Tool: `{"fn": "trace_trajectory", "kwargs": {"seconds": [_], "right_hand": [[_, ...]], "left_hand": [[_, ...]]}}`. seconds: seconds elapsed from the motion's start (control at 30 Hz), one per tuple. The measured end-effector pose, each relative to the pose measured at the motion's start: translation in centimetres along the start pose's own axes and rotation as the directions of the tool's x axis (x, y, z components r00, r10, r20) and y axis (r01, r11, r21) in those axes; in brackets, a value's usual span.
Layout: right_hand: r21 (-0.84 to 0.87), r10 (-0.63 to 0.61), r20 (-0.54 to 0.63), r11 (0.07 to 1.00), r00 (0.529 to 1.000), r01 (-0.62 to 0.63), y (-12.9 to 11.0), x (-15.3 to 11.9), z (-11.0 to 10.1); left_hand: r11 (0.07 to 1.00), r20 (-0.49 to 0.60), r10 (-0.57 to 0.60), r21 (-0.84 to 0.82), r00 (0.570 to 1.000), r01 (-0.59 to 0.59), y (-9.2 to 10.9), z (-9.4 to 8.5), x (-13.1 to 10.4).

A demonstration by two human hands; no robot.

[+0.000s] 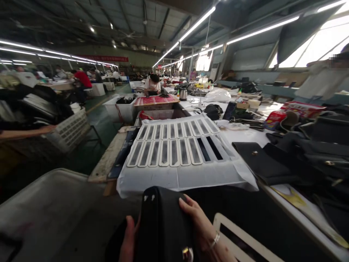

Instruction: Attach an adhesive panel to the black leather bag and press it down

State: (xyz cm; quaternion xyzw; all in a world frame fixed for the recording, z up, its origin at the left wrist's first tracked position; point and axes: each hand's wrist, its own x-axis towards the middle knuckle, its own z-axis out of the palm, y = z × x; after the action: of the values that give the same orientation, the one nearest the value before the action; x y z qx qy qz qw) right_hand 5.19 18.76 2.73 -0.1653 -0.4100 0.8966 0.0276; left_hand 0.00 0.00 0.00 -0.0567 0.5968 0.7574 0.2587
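Note:
A black bag point(166, 222) with a gold-coloured clasp stands at the bottom middle, held between my two hands. My left hand point(129, 236) is at its left side, thumb up, with the other fingers mostly hidden behind the bag. On the right side, my right hand point(197, 216) grips the bag, its thumb and fingertips at the upper edge. Beside my right forearm lies a pale frame point(237, 234) with a dark slot, on the black work surface point(231, 200). Ahead, a white sheet point(163, 180) carries two rows of pale rectangular frames point(169, 153).
Black bags point(261, 160) are piled on the right. A white crate point(73, 125) stands on the left, with a person's hand point(47, 129) near it. Another person works behind a red-topped table point(155, 100). A metal kettle point(183, 94) stands farther back. A person in white point(316, 82) is at the right.

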Motion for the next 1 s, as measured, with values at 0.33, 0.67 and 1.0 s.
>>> {"fn": "trace_trajectory", "kwargs": {"seconds": [0.33, 0.67, 1.0], "right_hand": [[-0.709, -0.377, -0.138, 0.683, 0.916, 0.174, 3.8, -4.5, 0.9], [-0.797, -0.662, -0.193, 0.537, 0.724, 0.278, 6.3, -3.7, 4.1], [-0.687, -0.610, -0.271, 0.664, 0.744, 0.294, 4.5, -3.9, 4.1]], "left_hand": [[0.985, 0.168, 0.161, 0.027, 0.973, -0.168, -2.0, 0.3, -0.1], [0.939, 0.004, 0.241, 0.253, 0.971, -0.234, 0.6, 0.9, -1.4], [0.942, -0.102, 0.218, 0.281, 0.971, -0.182, 0.9, 2.5, -1.4]]}}
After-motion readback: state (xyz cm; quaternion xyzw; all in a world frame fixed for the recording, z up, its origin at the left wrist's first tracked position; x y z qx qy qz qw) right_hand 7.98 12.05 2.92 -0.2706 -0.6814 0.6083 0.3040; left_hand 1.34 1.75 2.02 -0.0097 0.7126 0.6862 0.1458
